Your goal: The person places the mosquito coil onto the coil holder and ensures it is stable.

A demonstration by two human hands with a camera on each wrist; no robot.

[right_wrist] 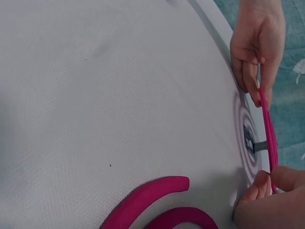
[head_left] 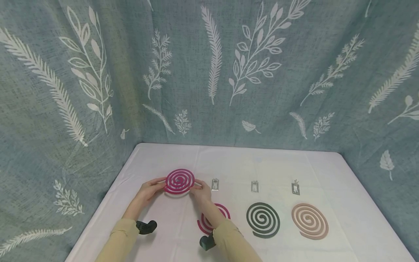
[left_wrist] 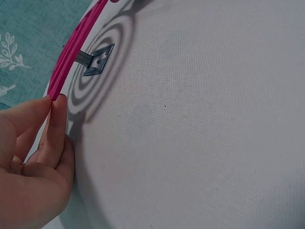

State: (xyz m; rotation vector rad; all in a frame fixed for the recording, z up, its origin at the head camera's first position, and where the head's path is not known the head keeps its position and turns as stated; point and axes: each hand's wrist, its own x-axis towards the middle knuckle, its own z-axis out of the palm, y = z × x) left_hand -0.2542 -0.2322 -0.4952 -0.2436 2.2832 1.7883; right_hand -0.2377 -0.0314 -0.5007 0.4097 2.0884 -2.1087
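A pink mosquito coil (left_wrist: 76,50) is held level above the table between both hands. My left hand (head_left: 148,191) pinches its left edge between thumb and fingers. On the opposite edge my right hand (head_left: 202,191) pinches the rim, seen close in the right wrist view. Beneath the coil stands a small metal coil stand (left_wrist: 85,58), its base flat on the cloth and its upright reaching the coil's middle. Whether the tip sits in the coil is hard to tell. Under my right forearm lies a second pink coil (right_wrist: 147,194), partly hidden.
Three more metal stands (head_left: 215,184), (head_left: 254,186), (head_left: 295,187) lie in a row to the right. In front of them, a dark green coil (head_left: 250,218) and a tan coil (head_left: 296,218) lie flat. A leaf-patterned curtain (head_left: 196,72) closes off the white table (head_left: 278,163).
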